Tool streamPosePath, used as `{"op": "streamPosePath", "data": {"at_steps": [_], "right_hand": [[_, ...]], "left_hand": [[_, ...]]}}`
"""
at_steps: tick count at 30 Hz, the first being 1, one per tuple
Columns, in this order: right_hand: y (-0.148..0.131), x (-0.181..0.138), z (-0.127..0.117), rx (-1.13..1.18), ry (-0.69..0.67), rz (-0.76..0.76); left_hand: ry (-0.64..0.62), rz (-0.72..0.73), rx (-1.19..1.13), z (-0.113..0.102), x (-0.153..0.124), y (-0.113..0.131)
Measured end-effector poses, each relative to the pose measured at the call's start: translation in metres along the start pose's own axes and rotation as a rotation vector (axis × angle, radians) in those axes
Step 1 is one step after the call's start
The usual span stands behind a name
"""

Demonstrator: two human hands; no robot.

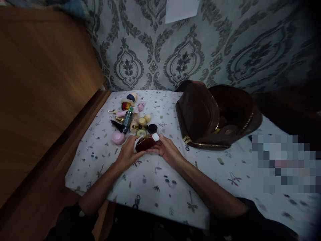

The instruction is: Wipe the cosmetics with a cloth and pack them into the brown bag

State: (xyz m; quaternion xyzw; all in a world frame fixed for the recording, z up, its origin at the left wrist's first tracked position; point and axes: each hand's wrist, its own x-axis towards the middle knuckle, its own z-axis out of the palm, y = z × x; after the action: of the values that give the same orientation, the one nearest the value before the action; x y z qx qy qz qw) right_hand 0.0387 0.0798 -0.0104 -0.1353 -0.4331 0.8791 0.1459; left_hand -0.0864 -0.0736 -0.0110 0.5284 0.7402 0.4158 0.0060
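Both my hands meet over a dark red bottle [144,143] with a white cap, lying on the patterned white cloth [155,180]. My left hand [129,152] curls around its left end. My right hand [167,150] grips its right end near the white cap. Just beyond the bottle lies a cluster of small cosmetics: a pink round case [118,137], a green-capped tube [127,119], a black lid [152,128], yellow round pots [144,119] and a red jar [124,106].
An open brown leather bag [200,117] lies on its side at the right of the cloth. A wooden panel [42,87] rises along the left edge. Patterned wallpaper [185,50] backs the surface. A blurred patch [283,164] sits at the right.
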Motion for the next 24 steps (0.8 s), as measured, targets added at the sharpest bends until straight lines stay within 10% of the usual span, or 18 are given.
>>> {"op": "streamPosePath", "data": {"at_steps": [9, 24], "right_hand": [[-0.006, -0.001, -0.003, -0.636, 0.135, -0.271], [-0.003, -0.004, -0.008, -0.508, 0.164, -0.138]], "left_hand": [[0.073, 0.317, 0.481, 0.013, -0.009, 0.012], [0.14, 0.305, 0.483, 0.012, -0.008, 0.008]]}}
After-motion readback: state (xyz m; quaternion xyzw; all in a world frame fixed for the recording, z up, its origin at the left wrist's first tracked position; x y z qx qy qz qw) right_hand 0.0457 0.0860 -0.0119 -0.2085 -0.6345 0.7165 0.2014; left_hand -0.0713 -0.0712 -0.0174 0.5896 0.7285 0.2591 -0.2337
